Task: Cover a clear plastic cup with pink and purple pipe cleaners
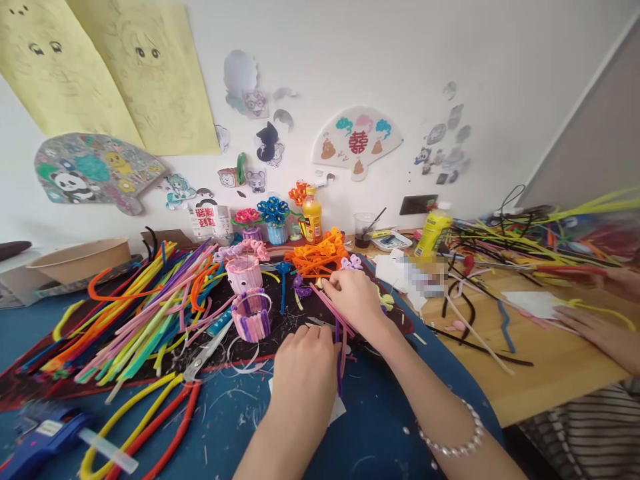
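Observation:
My left hand (306,363) is closed, knuckles up, at the near edge of the dark mat, its thumb side against upright purple and pink pipe cleaners (341,367). Just beyond it to the right, my right hand (354,300) has its fingers bent together at the upper end of slanting pink pipe cleaners (333,308). Its fingertips are partly hidden. A white paper piece (338,411) lies under my left hand. To the left stand a pink and purple ring-shaped basket (251,323) and a pink pot (244,275). Behind are orange pipe-cleaner pieces (315,257).
Scissors (203,357) lie left of my hands, beside a large pipe-cleaner pile (145,307). A blue glue gun (47,437) is at the front left. Yellow bottles (313,217) and a dark-liquid cup (365,232) stand behind. Another person's hands (595,330) are at the right.

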A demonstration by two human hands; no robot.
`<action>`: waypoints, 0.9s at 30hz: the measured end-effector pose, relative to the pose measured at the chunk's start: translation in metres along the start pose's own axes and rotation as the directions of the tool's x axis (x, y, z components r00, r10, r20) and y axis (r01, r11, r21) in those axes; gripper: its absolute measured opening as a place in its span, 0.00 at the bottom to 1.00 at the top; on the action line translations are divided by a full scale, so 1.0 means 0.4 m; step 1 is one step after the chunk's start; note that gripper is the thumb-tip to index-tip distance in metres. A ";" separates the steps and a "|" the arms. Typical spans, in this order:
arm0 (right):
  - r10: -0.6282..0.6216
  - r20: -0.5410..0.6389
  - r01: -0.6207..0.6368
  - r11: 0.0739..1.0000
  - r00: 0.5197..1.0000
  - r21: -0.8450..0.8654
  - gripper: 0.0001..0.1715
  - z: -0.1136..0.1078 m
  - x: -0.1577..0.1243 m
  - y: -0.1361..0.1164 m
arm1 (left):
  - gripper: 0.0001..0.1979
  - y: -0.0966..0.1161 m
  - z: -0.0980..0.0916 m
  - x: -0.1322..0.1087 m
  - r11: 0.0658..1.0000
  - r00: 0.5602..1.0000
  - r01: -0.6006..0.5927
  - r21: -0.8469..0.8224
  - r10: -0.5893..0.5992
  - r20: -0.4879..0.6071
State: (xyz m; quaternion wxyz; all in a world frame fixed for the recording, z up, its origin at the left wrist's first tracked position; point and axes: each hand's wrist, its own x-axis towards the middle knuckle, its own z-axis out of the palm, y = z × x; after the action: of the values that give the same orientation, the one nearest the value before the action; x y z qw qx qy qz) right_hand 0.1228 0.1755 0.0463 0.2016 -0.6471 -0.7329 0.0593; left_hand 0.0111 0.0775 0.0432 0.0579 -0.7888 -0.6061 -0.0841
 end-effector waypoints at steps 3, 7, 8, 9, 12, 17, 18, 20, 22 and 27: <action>-0.001 0.042 0.003 0.999 0.999 -0.034 0.17 -0.006 0.000 0.008 | 0.07 0.030 0.014 0.020 1.000 0.999 0.030 -0.001 -0.030 0.013; -0.046 0.150 0.054 0.997 0.988 -0.053 0.09 -0.004 -0.001 0.018 | 0.07 0.029 0.018 0.027 0.998 0.998 0.056 -0.009 -0.056 0.035; -0.055 0.168 0.065 0.997 0.984 -0.051 0.07 -0.001 -0.001 0.020 | 0.08 0.027 0.017 0.026 0.998 0.997 0.063 -0.010 -0.063 0.036; -0.060 0.177 0.070 0.996 0.982 -0.048 0.04 0.003 -0.001 0.021 | 0.09 0.024 0.015 0.025 0.997 0.997 0.073 -0.012 -0.072 0.033; -0.063 0.174 0.071 0.997 0.983 -0.039 0.05 0.010 0.001 0.021 | 0.11 0.014 0.006 0.021 0.994 0.994 0.103 -0.028 -0.103 0.023; -0.087 0.129 0.085 0.996 0.988 0.017 0.13 0.002 0.001 0.014 | 0.13 -0.011 -0.003 0.024 0.981 0.985 0.174 -0.083 -0.173 0.023; -0.096 0.119 0.092 0.995 0.988 0.038 0.15 -0.001 0.000 0.012 | 0.14 -0.016 -0.002 0.027 0.978 0.982 0.188 -0.094 -0.186 0.022; -0.118 0.105 0.109 0.990 0.987 0.087 0.17 -0.005 0.000 0.010 | 0.12 -0.024 0.004 0.036 0.974 0.980 0.197 -0.115 -0.197 0.014; -0.137 0.103 0.122 0.984 0.985 0.133 0.17 -0.005 0.001 0.010 | 0.11 -0.029 0.014 0.047 0.978 0.986 0.166 -0.125 -0.167 0.004; -0.063 0.052 0.059 0.995 0.997 0.075 0.16 0.005 0.004 0.018 | 0.13 -0.023 0.034 0.068 0.997 1.000 -0.011 -0.072 0.011 -0.005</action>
State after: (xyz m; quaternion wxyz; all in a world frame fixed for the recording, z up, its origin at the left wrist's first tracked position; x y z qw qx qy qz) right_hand 0.1285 0.1787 0.0424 0.2070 -0.6148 -0.7548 0.0973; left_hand 0.0099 0.1083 0.0352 0.0312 -0.7935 -0.5982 -0.1076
